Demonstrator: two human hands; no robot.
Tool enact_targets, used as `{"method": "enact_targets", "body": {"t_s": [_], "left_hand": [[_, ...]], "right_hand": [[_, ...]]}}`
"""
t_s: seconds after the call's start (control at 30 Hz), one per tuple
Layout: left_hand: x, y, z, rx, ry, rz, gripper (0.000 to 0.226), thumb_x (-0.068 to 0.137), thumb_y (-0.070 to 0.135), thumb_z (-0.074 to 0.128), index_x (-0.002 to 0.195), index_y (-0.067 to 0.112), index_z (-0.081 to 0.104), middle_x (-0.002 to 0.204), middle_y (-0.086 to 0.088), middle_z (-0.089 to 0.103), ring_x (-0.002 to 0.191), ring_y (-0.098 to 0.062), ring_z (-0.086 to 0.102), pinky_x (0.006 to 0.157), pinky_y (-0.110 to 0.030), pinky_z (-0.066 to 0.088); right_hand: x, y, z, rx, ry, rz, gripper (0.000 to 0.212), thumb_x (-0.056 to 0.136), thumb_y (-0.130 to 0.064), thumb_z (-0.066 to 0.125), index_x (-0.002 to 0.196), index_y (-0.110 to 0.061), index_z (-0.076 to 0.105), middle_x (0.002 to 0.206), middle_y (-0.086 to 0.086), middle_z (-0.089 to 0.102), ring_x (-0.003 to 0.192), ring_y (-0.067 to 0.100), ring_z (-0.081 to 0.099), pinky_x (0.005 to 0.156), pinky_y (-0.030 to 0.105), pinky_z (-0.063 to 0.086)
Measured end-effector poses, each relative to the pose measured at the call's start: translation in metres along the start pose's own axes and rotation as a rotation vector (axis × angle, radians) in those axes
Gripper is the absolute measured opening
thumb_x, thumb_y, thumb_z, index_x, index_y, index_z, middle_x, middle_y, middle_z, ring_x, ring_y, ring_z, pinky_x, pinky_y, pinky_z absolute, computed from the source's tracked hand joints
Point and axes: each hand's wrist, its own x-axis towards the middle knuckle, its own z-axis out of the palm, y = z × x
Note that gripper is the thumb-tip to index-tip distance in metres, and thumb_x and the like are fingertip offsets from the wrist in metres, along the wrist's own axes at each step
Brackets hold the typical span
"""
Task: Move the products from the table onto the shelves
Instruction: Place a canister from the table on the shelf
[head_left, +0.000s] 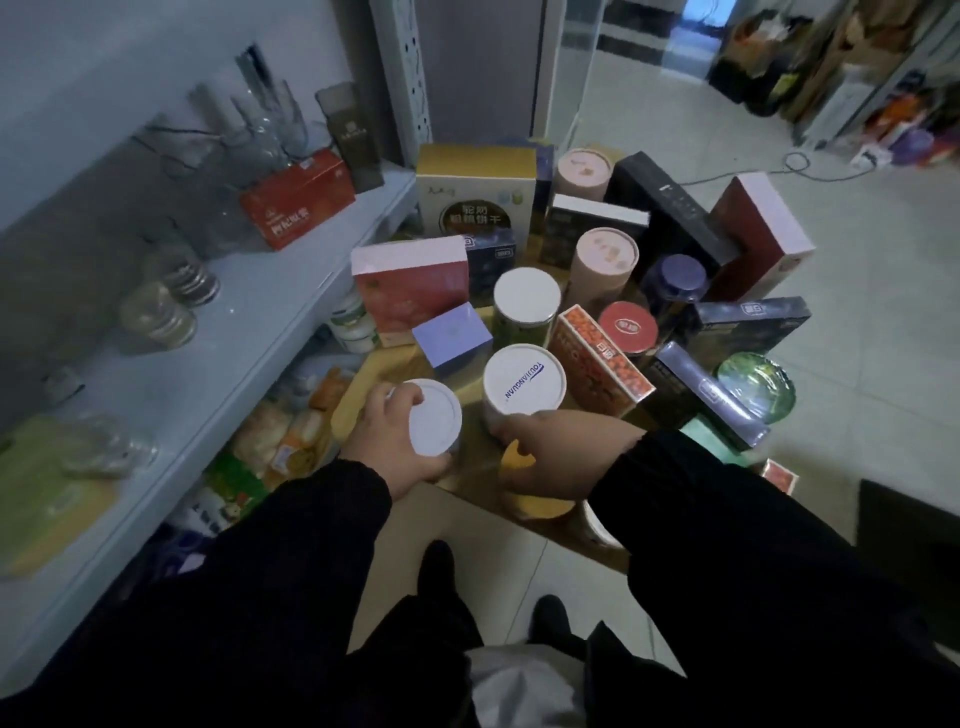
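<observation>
A low wooden table (470, 431) is crowded with boxes and cans. My left hand (387, 436) grips a white-lidded can (436, 417) at the table's near left corner, fingers curled round its side. My right hand (550, 452) wraps round the lower side of a second white-lidded can (523, 382) printed with blue letters, just to the right. A yellow item (519, 457) shows under my right hand. The white shelf (249, 332) runs along the left.
On the shelf stand glass jars (171, 306), a red box (296, 200) and a dark box (356, 140). Packets fill the lower shelf (280, 441). Behind the two cans stand a lilac box (452, 338), an orange box (597, 358), red and dark boxes. Tiled floor lies on the right.
</observation>
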Motion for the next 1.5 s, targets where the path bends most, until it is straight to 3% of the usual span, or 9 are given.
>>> {"method": "enact_targets", "body": {"t_s": [0.1, 0.23, 0.43, 0.5, 0.63, 0.8, 1.03, 1.23, 1.5], "left_hand": [[-0.041, 0.001, -0.030, -0.101, 0.205, -0.112, 0.075, 0.063, 0.047, 0.088, 0.122, 0.031, 0.045, 0.133, 0.004, 0.033, 0.111, -0.014, 0.041, 0.087, -0.026, 0.038], [-0.108, 0.002, -0.074, -0.270, 0.410, -0.214, 0.068, 0.054, 0.051, 0.086, 0.112, 0.042, 0.051, 0.126, 0.007, 0.045, 0.112, -0.012, 0.045, 0.087, -0.029, 0.040], [-0.220, 0.014, -0.130, -0.489, 0.631, -0.261, 0.053, 0.059, 0.044, 0.092, 0.103, 0.040, 0.063, 0.120, 0.026, 0.053, 0.109, -0.003, 0.051, 0.084, -0.023, 0.043], [-0.258, 0.012, -0.143, -0.544, 0.695, -0.263, 0.054, 0.055, 0.049, 0.091, 0.102, 0.042, 0.065, 0.120, 0.026, 0.057, 0.107, 0.005, 0.054, 0.078, -0.011, 0.043], [-0.333, -0.009, -0.161, -0.720, 0.827, -0.243, 0.056, 0.060, 0.043, 0.092, 0.108, 0.029, 0.068, 0.118, 0.015, 0.063, 0.094, 0.009, 0.062, 0.069, -0.009, 0.048], [-0.426, -0.065, -0.181, -0.742, 0.992, -0.274, 0.064, 0.061, 0.061, 0.083, 0.119, 0.040, 0.065, 0.121, 0.010, 0.067, 0.111, -0.007, 0.064, 0.091, -0.032, 0.055], [-0.572, -0.160, -0.193, -0.906, 1.293, -0.322, 0.027, 0.097, 0.016, 0.064, 0.122, 0.023, 0.063, 0.103, -0.003, 0.074, 0.098, -0.019, 0.072, 0.083, -0.039, 0.060], [-0.679, -0.229, -0.180, -0.840, 1.302, -0.545, 0.019, 0.097, 0.021, 0.064, 0.105, 0.038, 0.068, 0.097, -0.001, 0.072, 0.093, -0.023, 0.070, 0.085, -0.051, 0.058], [-0.744, -0.286, -0.173, -0.769, 1.277, -0.663, 0.019, 0.096, 0.025, 0.065, 0.100, 0.045, 0.066, 0.101, 0.008, 0.071, 0.092, -0.014, 0.068, 0.086, -0.044, 0.058]], "right_hand": [[-0.006, -0.011, -0.004, -0.037, 0.016, -0.145, 0.050, 0.099, -0.047, 0.059, 0.141, -0.023, 0.048, 0.135, 0.002, 0.061, 0.121, 0.024, 0.058, 0.097, 0.033, 0.047], [-0.006, -0.039, 0.007, -0.041, 0.085, -0.327, 0.072, 0.092, -0.052, 0.066, 0.153, -0.028, 0.034, 0.147, 0.008, 0.052, 0.127, 0.029, 0.055, 0.099, 0.037, 0.047], [-0.028, -0.124, 0.032, 0.222, 0.140, -0.654, 0.113, 0.077, -0.049, 0.085, 0.161, -0.030, 0.012, 0.157, 0.001, 0.033, 0.142, 0.019, 0.038, 0.103, 0.021, 0.032], [-0.034, -0.155, 0.046, 0.313, 0.156, -0.744, 0.116, 0.067, -0.050, 0.090, 0.158, -0.032, 0.020, 0.149, -0.006, 0.043, 0.135, 0.010, 0.046, 0.107, 0.025, 0.041], [-0.061, -0.223, 0.072, 0.506, 0.056, -0.868, 0.109, 0.065, -0.037, 0.095, 0.150, -0.036, 0.028, 0.120, -0.027, 0.058, 0.104, -0.015, 0.059, 0.083, 0.007, 0.048], [-0.085, -0.315, 0.119, 0.633, -0.016, -0.931, 0.114, 0.058, -0.043, 0.097, 0.151, -0.037, 0.031, 0.121, -0.018, 0.068, 0.107, 0.001, 0.068, 0.094, 0.036, 0.058], [-0.119, -0.463, 0.200, 0.775, -0.178, -0.992, 0.106, 0.056, -0.027, 0.097, 0.144, -0.024, 0.039, 0.130, 0.001, 0.069, 0.114, 0.020, 0.070, 0.098, 0.050, 0.057], [-0.153, -0.575, 0.235, 0.804, -0.111, -1.101, 0.106, 0.050, -0.029, 0.097, 0.140, -0.025, 0.042, 0.128, -0.003, 0.069, 0.110, 0.014, 0.071, 0.091, 0.037, 0.060], [-0.162, -0.707, 0.209, 0.774, -0.020, -1.214, 0.108, 0.052, -0.022, 0.096, 0.143, -0.023, 0.037, 0.120, -0.010, 0.066, 0.097, -0.002, 0.070, 0.084, 0.025, 0.060]]}}
